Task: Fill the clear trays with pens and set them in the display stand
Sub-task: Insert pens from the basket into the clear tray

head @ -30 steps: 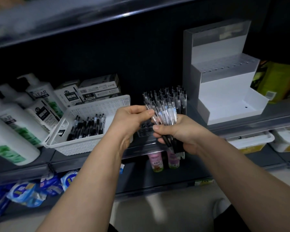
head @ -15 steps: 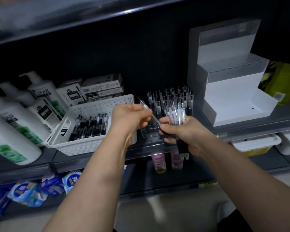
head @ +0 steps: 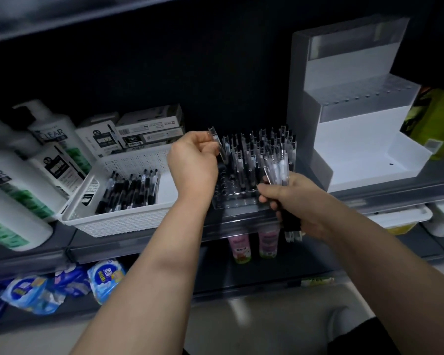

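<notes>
A clear tray [head: 237, 202] sits on the shelf, with several pens [head: 256, 152] standing upright in its back and right holes. My left hand [head: 192, 162] pinches a single pen [head: 217, 146], tilted, over the tray's left side. My right hand [head: 295, 201] grips a bundle of pens [head: 277, 167] at the tray's front right corner. The white stepped display stand [head: 356, 129] stands to the right on the same shelf, with nothing on its steps.
A white perforated basket [head: 118, 219] holding several loose pens stands left of the tray. Pen boxes [head: 149, 129] lie behind it and shampoo bottles [head: 23, 175] crowd the far left. Pink bottles [head: 241, 249] and blue packets [head: 62, 285] sit on lower shelves.
My left hand drew one pen out of the bundle and carried it up and left over the tray. My right hand sank a little with the bundle.
</notes>
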